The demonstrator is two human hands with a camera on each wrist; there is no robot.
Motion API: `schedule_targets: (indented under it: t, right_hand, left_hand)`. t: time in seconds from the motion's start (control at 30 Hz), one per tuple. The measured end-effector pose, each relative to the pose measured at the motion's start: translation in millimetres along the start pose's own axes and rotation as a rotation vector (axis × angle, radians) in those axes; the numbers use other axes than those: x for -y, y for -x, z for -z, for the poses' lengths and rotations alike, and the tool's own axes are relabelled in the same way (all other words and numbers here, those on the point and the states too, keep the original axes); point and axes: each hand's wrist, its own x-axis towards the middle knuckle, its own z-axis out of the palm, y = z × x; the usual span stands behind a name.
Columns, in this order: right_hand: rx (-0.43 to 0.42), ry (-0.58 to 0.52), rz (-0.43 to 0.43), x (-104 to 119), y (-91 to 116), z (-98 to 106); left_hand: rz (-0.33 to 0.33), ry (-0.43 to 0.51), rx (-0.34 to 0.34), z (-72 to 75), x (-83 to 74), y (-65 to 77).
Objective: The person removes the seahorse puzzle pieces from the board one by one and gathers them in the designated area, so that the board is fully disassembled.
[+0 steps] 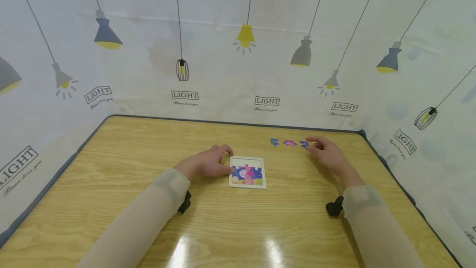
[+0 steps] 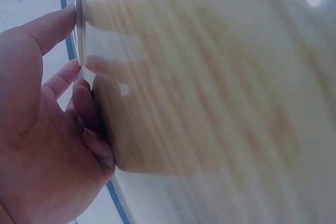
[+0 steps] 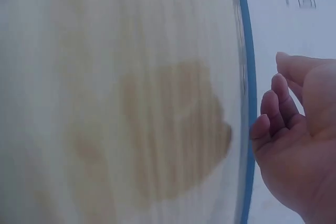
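A square white puzzle tray (image 1: 247, 186), partly filled with colourful jigsaw pieces (image 1: 247, 174), lies flat on the table. My left hand (image 1: 210, 162) holds its left side, the thumb on the left border and the index finger at the far left corner. In the left wrist view the tray's edge (image 2: 80, 35) shows thin beside the thumb; the other fingers are curled near the tabletop. My right hand (image 1: 327, 152) hovers at the rightmost loose piece (image 1: 303, 144), thumb and index finger apart. Seen from the right wrist, the fingers (image 3: 270, 106) bend loosely over the table, with no piece visible.
Left of that piece lie a pink piece (image 1: 289, 143) and a blue-green piece (image 1: 274, 142). The wooden table (image 1: 148, 144) has a dark edge and meets a lamp-printed cloth wall (image 1: 215, 53) behind and at both sides.
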Motion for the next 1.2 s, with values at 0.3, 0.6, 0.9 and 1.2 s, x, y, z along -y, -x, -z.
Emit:
schedule_targets:
  t: [0.3,0.6,0.9,1.2]
  right_hand:
    - [0.1,-0.056,0.135,59,17,-29]
    - [0.254,-0.081,0.227,109,28,-56]
    - [0.391,-0.13,0.231,135,23,-88]
    - [0.428,-0.161,0.214,144,24,-107]
  left_hand:
    - [-0.01,-0.007,0.003,-0.6,-1.4,-0.9]
    - [0.03,0.005,0.022,0.1,-5.7,1.6]
    - [0.033,-0.005,0.019,-2.6,-0.4,-6.2]
    - [0.014,-0.015,0.006,-1.8,-0.5,-5.1]
